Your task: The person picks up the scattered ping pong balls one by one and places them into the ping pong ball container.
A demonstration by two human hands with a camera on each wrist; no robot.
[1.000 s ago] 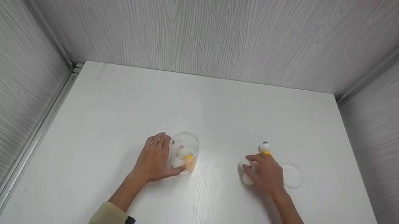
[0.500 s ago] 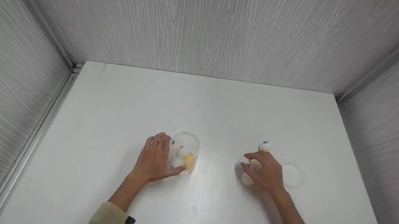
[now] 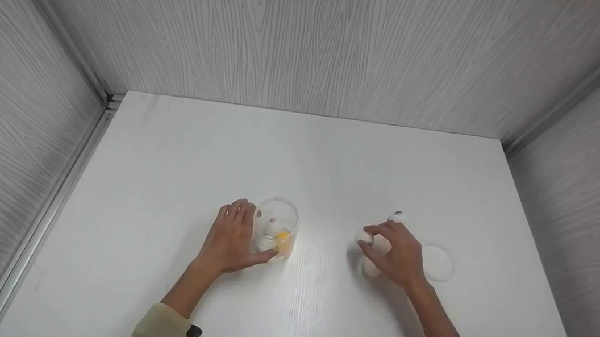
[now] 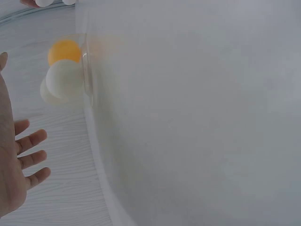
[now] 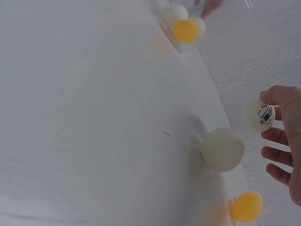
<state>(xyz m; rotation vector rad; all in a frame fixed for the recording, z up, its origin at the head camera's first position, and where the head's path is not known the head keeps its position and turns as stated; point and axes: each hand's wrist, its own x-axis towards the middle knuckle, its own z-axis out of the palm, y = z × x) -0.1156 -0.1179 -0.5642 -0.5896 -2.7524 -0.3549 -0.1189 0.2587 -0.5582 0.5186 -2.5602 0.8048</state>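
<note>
Pinching a printed white ball (image 5: 256, 115) between thumb and index, the right hand (image 3: 398, 255) leaves its other fingers loosely spread. Left hand (image 3: 232, 240) cups a clear container (image 3: 294, 224): thumb round the near side, fingers along the left side; firmness of that grip cannot be told.

Key relation (my judgement): held ball to container. The container lies to the ball's left, about level with it in depth, with bare white table (image 3: 307, 158) between; the two are well apart. Container stands upright, long axis vertical, mouth up. The ball, round, has no long axis. Right hand is nearer the ball, left hand nearer the container.

View comparison. Head: a marked white ball (image 3: 397, 216) beyond the right hand, a plain white ball (image 3: 371, 266) on its near side, a clear round disc (image 3: 437, 263) to its right. Right wrist adds the print on the pinched ball, its apparent clearance above the table, and a loose orange ball (image 5: 247, 207); in head that one does not show, probably behind the hand. Left wrist separates the container's contents best: one orange ball inside (image 4: 64, 51), two white balls inside (image 4: 64, 78), low down.
</note>
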